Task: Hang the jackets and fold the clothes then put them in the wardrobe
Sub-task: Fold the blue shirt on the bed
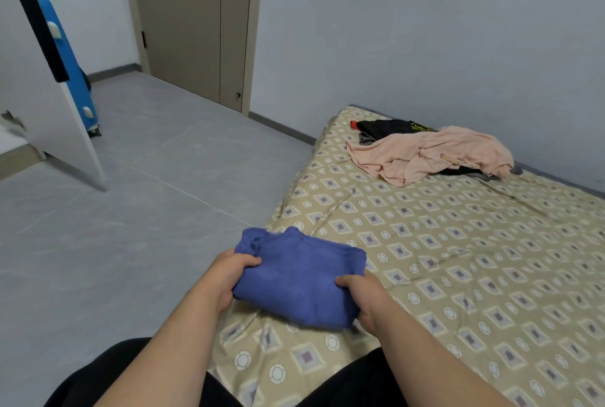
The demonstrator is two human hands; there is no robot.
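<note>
A folded blue garment (pixel 301 279) is held just above the near corner of the patterned mattress (pixel 458 259). My left hand (pixel 229 275) grips its left edge, thumb on top. My right hand (pixel 363 295) grips its right edge the same way. At the far end of the mattress lies a heap of unfolded clothes: a peach garment (pixel 425 153) on top of black ones (pixel 389 127). A white wardrobe door (pixel 42 105) stands open at the left, with a dark piece of clothing (pixel 36 13) hanging behind its edge.
A blue ride-on toy or suitcase (pixel 75 72) leans on the wall behind the wardrobe door. A beige room door (pixel 196 20) is shut at the back. Grey tiled floor (pixel 114 226) spreads between the mattress and the wardrobe.
</note>
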